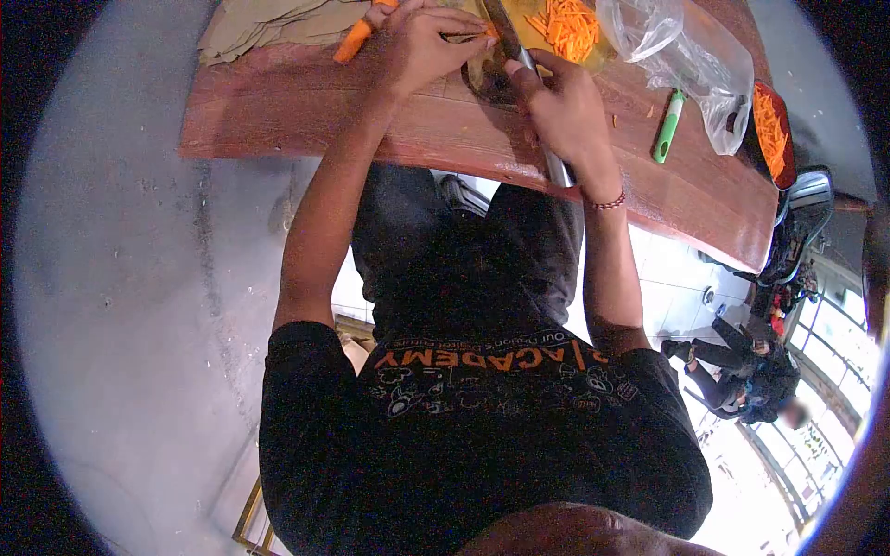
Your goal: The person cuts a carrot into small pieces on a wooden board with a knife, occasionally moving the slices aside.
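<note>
At the table's far edge my left hand [422, 46] is closed, fingertips pressed on a small carrot piece [491, 33] beside the blade. A longer carrot [354, 41] lies by the wrist side of this hand. My right hand [570, 111] grips a knife [527, 59], its dark blade pointing away from me and its handle end showing below the palm. Beneath the blade is a yellowish cutting board [606, 63], partly hidden by my hands. Cut carrot strips [567, 30] are heaped on it, right of the knife.
On the reddish wooden table [278, 116], brown paper [264, 30] lies at left. Right of the board are a clear plastic bag [691, 51], a green-handled tool [668, 126] and a red bowl [789, 171] of carrot strips. Another person [742, 375] sits at far right.
</note>
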Motion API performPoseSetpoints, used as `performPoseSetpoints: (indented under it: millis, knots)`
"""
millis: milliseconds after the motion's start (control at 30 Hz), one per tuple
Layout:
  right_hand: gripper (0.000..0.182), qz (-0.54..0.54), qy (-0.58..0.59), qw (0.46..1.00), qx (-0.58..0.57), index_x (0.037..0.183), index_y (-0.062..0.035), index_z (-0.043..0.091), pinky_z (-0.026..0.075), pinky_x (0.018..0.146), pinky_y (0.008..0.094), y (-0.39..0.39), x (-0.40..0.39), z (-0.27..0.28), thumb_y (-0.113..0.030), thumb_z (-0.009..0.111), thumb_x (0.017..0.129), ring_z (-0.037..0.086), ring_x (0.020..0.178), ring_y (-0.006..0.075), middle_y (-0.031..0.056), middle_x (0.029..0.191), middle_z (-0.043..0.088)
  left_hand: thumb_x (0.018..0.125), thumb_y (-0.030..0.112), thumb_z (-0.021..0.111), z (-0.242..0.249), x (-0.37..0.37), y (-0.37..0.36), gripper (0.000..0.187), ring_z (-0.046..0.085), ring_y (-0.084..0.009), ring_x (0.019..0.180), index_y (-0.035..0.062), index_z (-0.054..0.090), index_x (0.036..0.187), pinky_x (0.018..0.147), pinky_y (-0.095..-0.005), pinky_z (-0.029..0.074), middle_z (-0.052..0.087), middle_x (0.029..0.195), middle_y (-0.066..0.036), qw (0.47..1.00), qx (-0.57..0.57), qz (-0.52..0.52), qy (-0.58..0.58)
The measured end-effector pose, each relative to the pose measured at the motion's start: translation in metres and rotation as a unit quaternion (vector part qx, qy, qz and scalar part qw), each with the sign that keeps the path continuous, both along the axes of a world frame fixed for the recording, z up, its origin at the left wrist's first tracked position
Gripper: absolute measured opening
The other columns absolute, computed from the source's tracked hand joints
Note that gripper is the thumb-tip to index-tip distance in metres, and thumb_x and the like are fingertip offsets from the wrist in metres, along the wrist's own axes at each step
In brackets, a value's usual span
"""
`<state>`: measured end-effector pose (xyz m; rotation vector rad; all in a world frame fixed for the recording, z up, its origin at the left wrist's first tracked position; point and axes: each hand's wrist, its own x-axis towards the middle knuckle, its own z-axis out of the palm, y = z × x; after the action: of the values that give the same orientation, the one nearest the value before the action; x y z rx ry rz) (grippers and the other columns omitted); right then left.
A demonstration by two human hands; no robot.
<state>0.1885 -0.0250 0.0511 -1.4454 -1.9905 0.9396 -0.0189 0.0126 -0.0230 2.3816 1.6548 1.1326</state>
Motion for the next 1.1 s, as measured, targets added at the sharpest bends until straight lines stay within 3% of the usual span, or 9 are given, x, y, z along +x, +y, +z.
performPoseSetpoints:
  millis: [100,400,633,733,800,833,900,1033,1100]
  knots:
    - [0.031,-0.001,0.041,0.994,-0.099,0.102,0.0014,0.065,0.052,0.053,0.0389,0.008,-0.003,0.013,-0.027,0.056,0.096,0.065,0.05,0.024,0.017,0.062,0.065,0.075,0.032,0.083,-0.003,-0.002,0.004,0.025,0.066,-0.0169,0.098,0.0141,0.08,0.091,0.095,-0.0331,0.048,0.076,0.098,0.0,1.0,-0.002,-0.002,-0.018]
    - [0.032,0.005,0.114,0.983,-0.142,0.103,0.0021,0.064,0.047,0.044,0.0326,0.016,0.001,0.013,-0.028,0.055,0.098,0.056,0.043,0.0145,0.0073,0.058,0.06,0.074,0.03,0.084,-0.01,-0.004,0.005,0.022,0.066,-0.0153,0.096,0.0163,0.08,0.091,0.095,-0.0327,0.048,0.076,0.095,0.002,0.999,0.045,-0.013,-0.012]
    - [0.032,-0.001,0.075,0.99,-0.116,0.1,0.0019,0.065,0.044,0.044,0.0313,-0.001,0.002,0.021,-0.028,0.055,0.099,0.055,0.044,0.0126,0.0068,0.058,0.06,0.075,0.036,0.082,-0.008,-0.003,0.004,0.021,0.066,-0.0156,0.092,0.0178,0.08,0.086,0.095,-0.0309,0.047,0.076,0.094,0.004,1.0,0.027,-0.001,-0.008]
    - [0.033,0.0,0.041,0.992,-0.119,0.099,0.0022,0.066,0.048,0.05,0.0358,-0.003,-0.001,0.022,-0.029,0.056,0.098,0.06,0.049,0.0201,0.0129,0.062,0.063,0.076,0.035,0.082,-0.004,-0.001,0.0,0.02,0.067,-0.0154,0.092,0.0171,0.08,0.086,0.094,-0.0315,0.048,0.076,0.094,0.004,0.999,0.023,0.006,-0.027]
    - [0.035,-0.03,0.002,0.999,-0.034,0.099,0.0029,0.067,0.052,0.061,0.0432,-0.005,-0.004,0.013,-0.03,0.056,0.096,0.067,0.062,0.0322,0.0216,0.069,0.066,0.076,0.034,0.082,-0.002,-0.001,0.0,0.02,0.067,-0.0154,0.092,0.0168,0.08,0.086,0.094,-0.032,0.048,0.076,0.093,0.004,0.999,0.039,0.0,-0.006]
    - [0.035,-0.03,0.002,0.999,-0.034,0.099,0.0029,0.067,0.052,0.061,0.0432,-0.005,-0.005,0.007,-0.03,0.056,0.096,0.067,0.062,0.0322,0.0216,0.069,0.066,0.076,0.034,0.082,-0.002,-0.002,0.0,0.02,0.067,-0.0154,0.093,0.0164,0.08,0.086,0.094,-0.0324,0.048,0.076,0.093,0.005,0.998,0.056,-0.005,0.016]
    - [0.036,-0.02,0.006,0.999,0.025,0.1,0.0033,0.067,0.052,0.072,0.0483,-0.001,-0.006,-0.003,-0.031,0.057,0.095,0.069,0.077,0.0398,0.0271,0.076,0.066,0.076,0.033,0.082,-0.003,-0.002,0.0,0.02,0.067,-0.0159,0.094,0.0163,0.08,0.087,0.096,-0.0329,0.048,0.076,0.094,0.004,0.999,0.034,-0.005,0.002]
    - [0.035,-0.008,-0.002,0.999,0.04,0.1,0.0035,0.067,0.053,0.071,0.0487,0.01,-0.01,0.002,-0.029,0.057,0.094,0.069,0.074,0.04,0.0275,0.076,0.066,0.077,0.031,0.081,-0.006,-0.005,0.003,0.02,0.066,-0.0176,0.1,0.0166,0.08,0.091,0.098,-0.0345,0.047,0.076,0.099,0.002,0.999,-0.016,-0.022,-0.04]
    - [0.034,-0.016,-0.002,1.0,-0.024,0.101,0.0027,0.067,0.053,0.069,0.048,0.024,-0.015,0.0,-0.029,0.056,0.094,0.069,0.069,0.0402,0.0273,0.072,0.065,0.077,0.03,0.081,-0.01,-0.008,0.005,0.02,0.065,-0.0181,0.101,0.0168,0.08,0.092,0.097,-0.035,0.048,0.075,0.1,0.002,1.0,0.007,-0.021,-0.013]
